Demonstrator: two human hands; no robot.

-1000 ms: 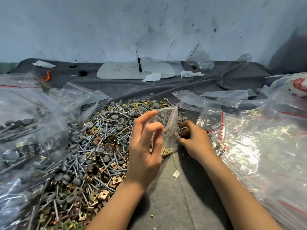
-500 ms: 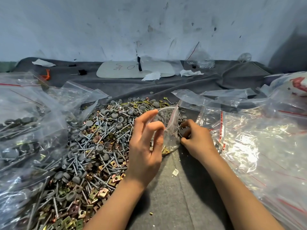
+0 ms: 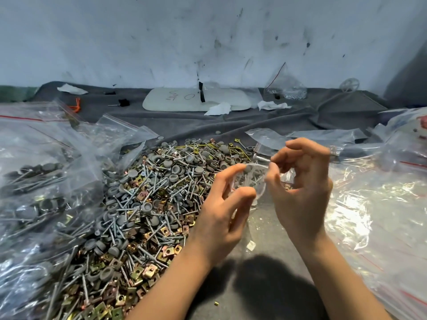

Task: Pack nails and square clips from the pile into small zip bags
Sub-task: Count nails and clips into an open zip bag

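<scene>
The left hand (image 3: 219, 211) is half curled, its forefinger and thumb pinching the near rim of a small zip bag (image 3: 250, 181), which hangs clear and crumpled in the gap between the two hands, lifted off the cloth. The right hand (image 3: 302, 195) faces it with fingers bent. Forefinger and thumb pinch what looks like a single nail (image 3: 261, 158), its flat head pointing toward the left hand just above the bag's mouth, and the other fingers are loosely arched and hold nothing. How wide the mouth gapes is hard to tell through the glare on the plastic. To do this step well, the left hand should probably pull the rim taut so the opening stays round. The right hand can then tip the nail point-down and release it only once the head is past the zip strip, since a sharp tip dragged along thin film could pierce it. The pile (image 3: 150, 204) of nails, grey caps and square clips (image 3: 166, 230) lies just left of the left hand, within easy reach for the next pick. Filled bags (image 3: 34, 181) heap up beyond it, farther left. Empty zip bags (image 3: 374, 204) spread to the right of the right hand, and the grey cloth (image 3: 265, 250) lies below both wrists.
</scene>
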